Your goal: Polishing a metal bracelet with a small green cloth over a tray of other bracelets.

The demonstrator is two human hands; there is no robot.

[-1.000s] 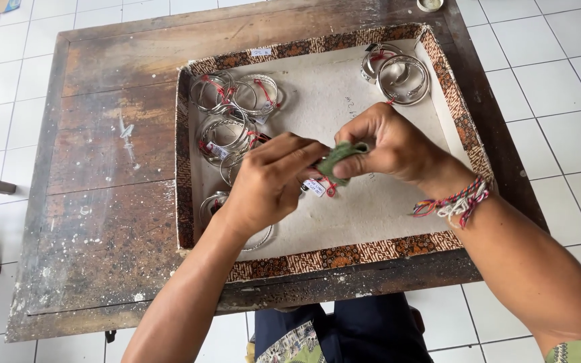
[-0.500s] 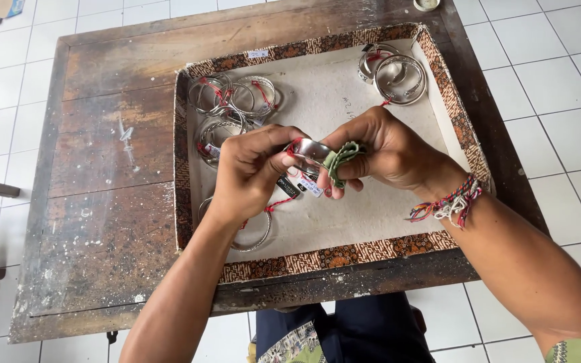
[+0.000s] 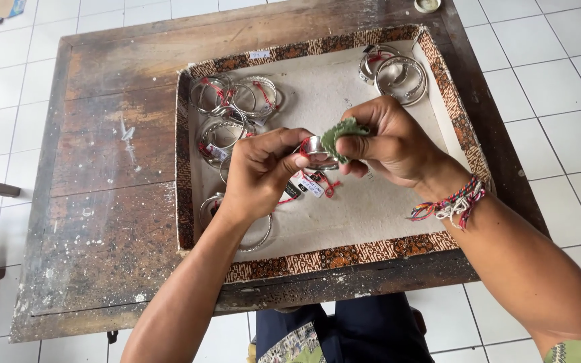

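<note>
Head view shows the left hand (image 3: 260,171) pinching a silver bangle (image 3: 316,153) between thumb and fingers, its tag (image 3: 311,186) dangling below on red string. Touching the bangle's right side, a green pad (image 3: 341,134) sits gripped in the right hand (image 3: 388,141) fingertips. Both hover over a shallow tray (image 3: 184,195) on a worn wooden table (image 3: 102,168). More bangles (image 3: 233,111) lie piled behind the left hand; two more (image 3: 398,74) rest at the tray's far right corner.

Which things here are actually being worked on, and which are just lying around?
In use:
left hand
right hand
silver bangle
green scrub pad

Lying about:
bangles at tray's left
bangles at far right corner
tray
wooden table
</note>
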